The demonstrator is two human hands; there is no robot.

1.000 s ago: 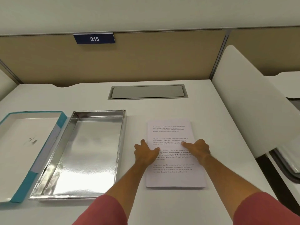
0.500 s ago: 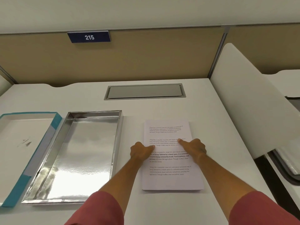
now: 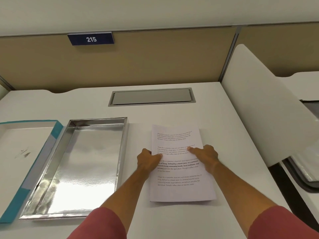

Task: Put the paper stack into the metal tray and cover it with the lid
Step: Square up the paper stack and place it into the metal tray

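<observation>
The white printed paper stack (image 3: 179,188) lies flat on the desk, right of the shiny metal tray (image 3: 121,152), which has nothing in it. The lid (image 3: 20,152), white inside with a teal rim, lies upturned against the tray's left side. My left hand (image 3: 148,161) grips the stack's left edge, thumb on top and fingers curled at the edge. My right hand (image 3: 205,156) clasps the right edge, one finger stretched across the text. Whether any fingers are under the sheets is hidden.
A grey cable hatch (image 3: 151,97) is set into the desk behind the tray and paper. A white side divider (image 3: 259,118) rises at the right, with a neighbouring desk and a dark tray-like item (image 3: 307,169) beyond. A beige back panel carries a sign 215 (image 3: 91,39).
Both hands have slid outward from the top of the page to its left and right edges. The stack has stayed flat on the desk.
</observation>
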